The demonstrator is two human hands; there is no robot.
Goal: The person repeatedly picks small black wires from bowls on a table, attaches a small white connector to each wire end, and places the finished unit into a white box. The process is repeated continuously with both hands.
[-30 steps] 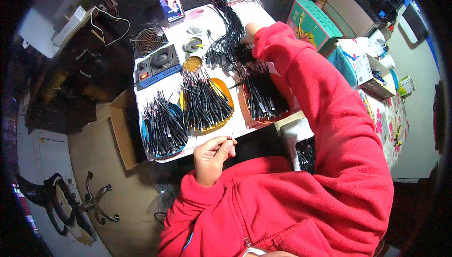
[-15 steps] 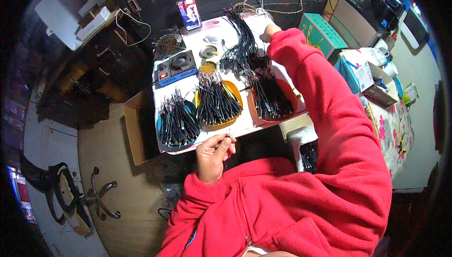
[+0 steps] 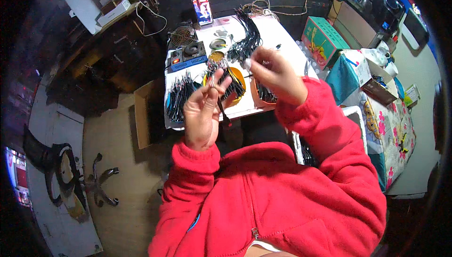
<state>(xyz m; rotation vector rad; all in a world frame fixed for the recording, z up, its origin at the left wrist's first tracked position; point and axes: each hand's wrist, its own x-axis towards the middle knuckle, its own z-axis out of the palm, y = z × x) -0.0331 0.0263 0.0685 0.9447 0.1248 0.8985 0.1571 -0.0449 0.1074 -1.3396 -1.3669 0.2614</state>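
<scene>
My left hand (image 3: 201, 118), raised at the table's near edge, pinches a short black cable (image 3: 223, 110) between thumb and fingers; some other fingers are spread. To its right, above the table, my right hand (image 3: 278, 76) has thumb and forefinger pressed together. A small pale spot shows at their tips, too blurred to name. Beneath the hands lie bunches of short black cables (image 3: 181, 98) with bare wire ends, one bunch partly in a yellow tray (image 3: 240, 79). Another bunch sits in an orange tray (image 3: 257, 98), partly hidden by my right hand. Long black cables (image 3: 248, 36) lie farther back.
A blue-sided device (image 3: 189, 63) with a lit red switch stands at the table's left, near a round tin (image 3: 218, 44). A phone (image 3: 202, 11) leans at the back. Right of the table are a green box (image 3: 325, 38) and a flowered cloth (image 3: 398, 148).
My right hand has come back from the table's far right edge toward my left hand. The left hand has risen forward with the cable. The whole view has shifted slightly.
</scene>
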